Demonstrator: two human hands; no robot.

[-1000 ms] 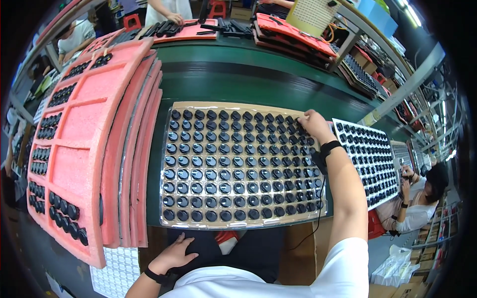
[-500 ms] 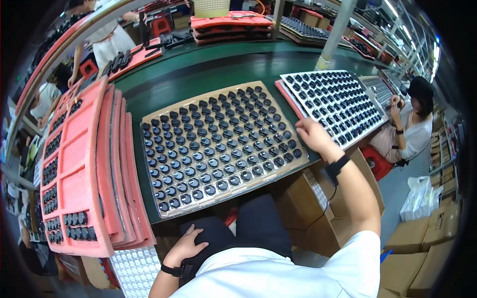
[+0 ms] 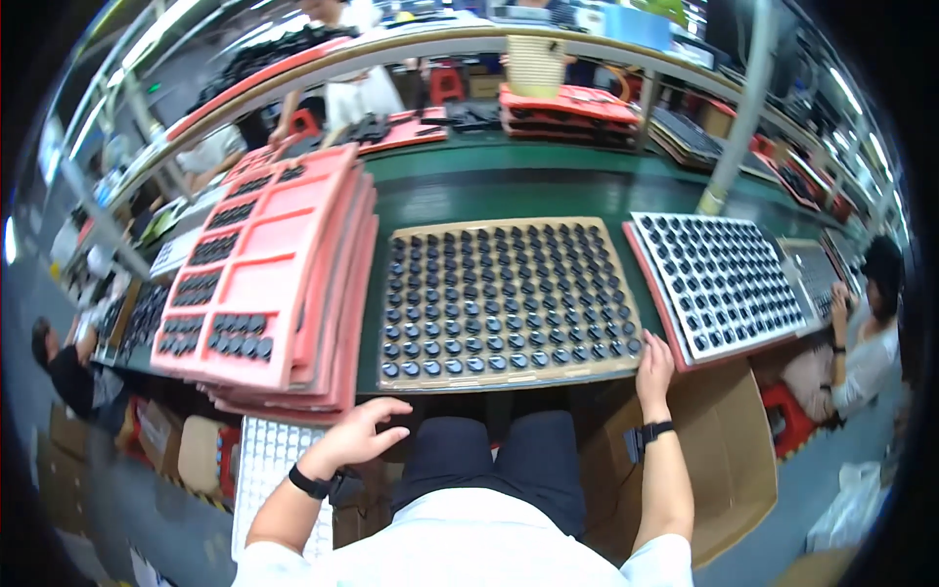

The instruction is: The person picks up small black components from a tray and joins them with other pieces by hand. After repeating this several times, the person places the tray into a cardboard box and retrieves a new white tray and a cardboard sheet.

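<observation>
Where right hand [image 3: 655, 370] is, tray [image 3: 518, 377] lies just left.

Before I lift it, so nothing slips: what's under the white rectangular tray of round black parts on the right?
Pink foam shows along the left edge of the white tray; anything beneath its middle is covered from view.

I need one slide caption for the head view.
Right hand beside a brown tray of black parts; left hand open, near stacked pink foam trays.

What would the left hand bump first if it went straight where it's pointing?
Probably the near edge of the tray of black parts; depth is unclear, so the left hand might pass under it instead.
</observation>
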